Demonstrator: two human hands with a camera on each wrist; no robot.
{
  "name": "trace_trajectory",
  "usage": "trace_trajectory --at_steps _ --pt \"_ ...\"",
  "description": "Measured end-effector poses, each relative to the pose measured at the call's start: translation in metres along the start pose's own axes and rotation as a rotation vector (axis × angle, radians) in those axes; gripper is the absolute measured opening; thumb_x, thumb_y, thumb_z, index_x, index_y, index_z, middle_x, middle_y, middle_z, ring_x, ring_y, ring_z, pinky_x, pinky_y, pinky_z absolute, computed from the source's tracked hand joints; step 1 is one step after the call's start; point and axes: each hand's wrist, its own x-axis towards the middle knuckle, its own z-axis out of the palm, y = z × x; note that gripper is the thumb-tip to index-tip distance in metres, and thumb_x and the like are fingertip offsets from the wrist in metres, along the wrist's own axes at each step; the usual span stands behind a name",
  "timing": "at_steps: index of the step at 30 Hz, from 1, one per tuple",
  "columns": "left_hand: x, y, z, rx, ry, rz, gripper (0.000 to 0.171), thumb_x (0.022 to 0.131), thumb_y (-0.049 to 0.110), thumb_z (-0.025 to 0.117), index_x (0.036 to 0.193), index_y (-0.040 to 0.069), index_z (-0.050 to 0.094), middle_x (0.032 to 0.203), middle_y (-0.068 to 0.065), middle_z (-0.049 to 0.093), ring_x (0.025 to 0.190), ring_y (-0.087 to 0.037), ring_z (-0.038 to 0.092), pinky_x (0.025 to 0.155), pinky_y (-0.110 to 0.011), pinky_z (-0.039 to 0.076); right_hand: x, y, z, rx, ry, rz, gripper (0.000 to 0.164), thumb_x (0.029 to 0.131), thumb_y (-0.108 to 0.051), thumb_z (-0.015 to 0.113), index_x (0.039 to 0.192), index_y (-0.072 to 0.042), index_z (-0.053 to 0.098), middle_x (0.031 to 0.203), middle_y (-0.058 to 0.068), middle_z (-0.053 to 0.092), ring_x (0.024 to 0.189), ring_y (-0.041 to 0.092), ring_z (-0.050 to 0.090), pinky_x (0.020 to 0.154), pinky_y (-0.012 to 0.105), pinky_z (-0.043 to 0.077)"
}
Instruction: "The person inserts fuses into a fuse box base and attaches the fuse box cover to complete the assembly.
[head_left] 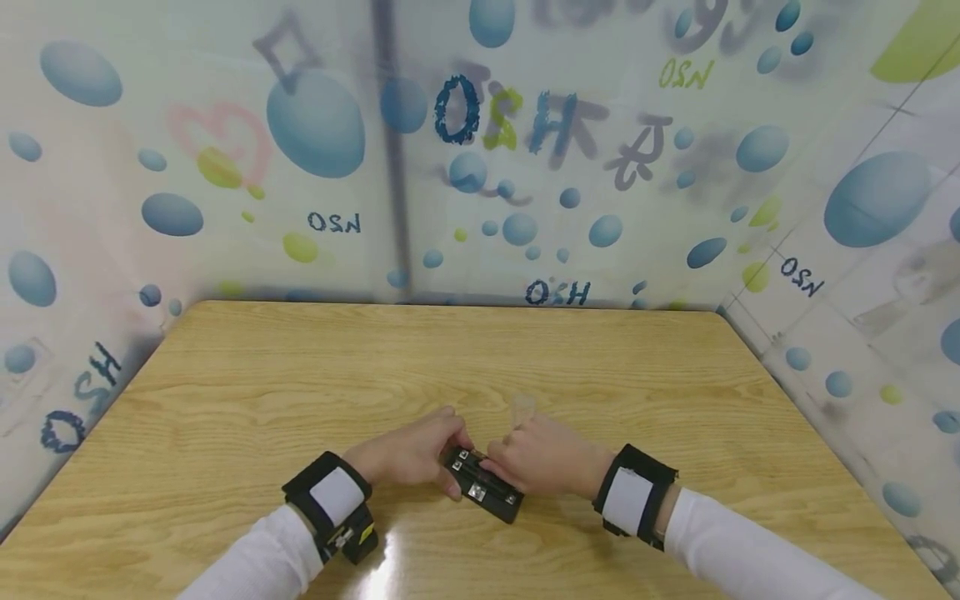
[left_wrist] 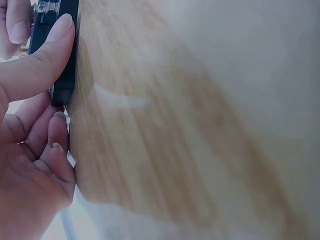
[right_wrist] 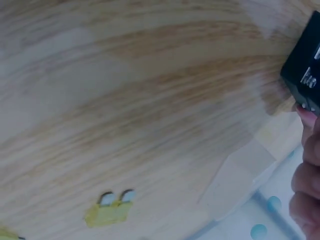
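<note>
A black oblong block (head_left: 487, 487) with several silver metal fittings on its top is held at an angle over the wooden table. My left hand (head_left: 420, 450) grips its left end, the thumb pressing one side of the black block (left_wrist: 62, 82) and other fingers curled beneath. At its far side my right hand (head_left: 543, 457) has curled fingers and a thumb on the block's top. In the right wrist view, a corner of the block (right_wrist: 300, 65) with pale marks shows beside the curled fingers of my right hand (right_wrist: 307, 185). Whether these also pinch a small part is hidden.
A thin clear piece (head_left: 522, 406) lies on the table (head_left: 300, 358) beyond the right hand. In the right wrist view, a small yellow patch (right_wrist: 107, 214) with two pale bits shows on the wood. Patterned walls (head_left: 225, 192) border the table's back and sides.
</note>
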Motion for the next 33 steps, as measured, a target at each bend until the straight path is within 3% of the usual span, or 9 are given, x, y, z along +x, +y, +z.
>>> trace_trajectory --at_steps 4,9,14,22,29,33 --pt "-0.001 0.000 0.000 -0.014 -0.002 -0.008 0.052 0.063 0.015 0.089 0.107 0.007 0.062 0.101 -0.003 0.051 0.095 -0.015 0.048 0.085 -0.028 0.042 -0.001 0.002 -0.001 0.111 -0.087 0.026 0.029 0.103 -0.034 0.047 0.081 -0.018 0.056 0.058 -0.013 0.046 0.050 -0.002 0.036 0.045 0.015 0.025" --pt "0.000 0.000 0.001 -0.006 -0.003 -0.023 0.052 0.064 0.017 0.089 0.108 0.008 0.062 0.101 -0.002 0.051 0.095 -0.014 0.049 0.085 -0.027 0.042 -0.002 0.004 -0.011 0.262 -0.254 0.082 0.018 0.102 -0.027 0.048 0.089 -0.017 0.055 0.068 -0.011 0.050 0.058 0.002 0.043 0.053 0.018 0.035" --pt "0.000 0.001 -0.001 -0.017 -0.005 -0.016 0.052 0.063 0.015 0.089 0.106 0.007 0.062 0.101 -0.003 0.052 0.095 -0.015 0.049 0.085 -0.028 0.043 -0.002 0.004 -0.023 0.325 -0.355 0.172 0.013 0.099 -0.022 0.053 0.086 -0.019 0.053 0.069 -0.010 0.048 0.059 0.005 0.043 0.055 0.021 0.038" --pt "0.001 0.000 -0.001 -0.005 -0.003 0.000 0.051 0.063 0.016 0.089 0.105 0.007 0.061 0.101 -0.003 0.052 0.094 -0.015 0.049 0.084 -0.027 0.043 -0.002 0.004 -0.024 0.331 -0.337 0.192 0.022 0.099 -0.024 0.053 0.078 -0.018 0.054 0.063 -0.010 0.045 0.052 0.004 0.039 0.049 0.020 0.032" --pt "0.000 -0.002 -0.001 -0.014 -0.008 -0.003 0.050 0.064 0.015 0.089 0.105 0.008 0.061 0.101 -0.003 0.052 0.095 -0.016 0.048 0.084 -0.028 0.042 -0.007 0.001 -0.017 0.253 -0.207 0.138 0.024 0.097 -0.023 0.054 0.074 -0.017 0.054 0.061 -0.011 0.044 0.051 0.002 0.038 0.046 0.019 0.031" --pt "0.001 -0.002 0.000 -0.012 -0.011 -0.007 0.050 0.064 0.015 0.088 0.105 0.009 0.061 0.101 -0.002 0.052 0.094 -0.015 0.048 0.084 -0.027 0.042 -0.008 -0.004 -0.013 0.147 -0.139 0.104 0.022 0.093 -0.023 0.057 0.072 -0.018 0.054 0.060 -0.011 0.047 0.050 0.003 0.037 0.044 0.020 0.030"
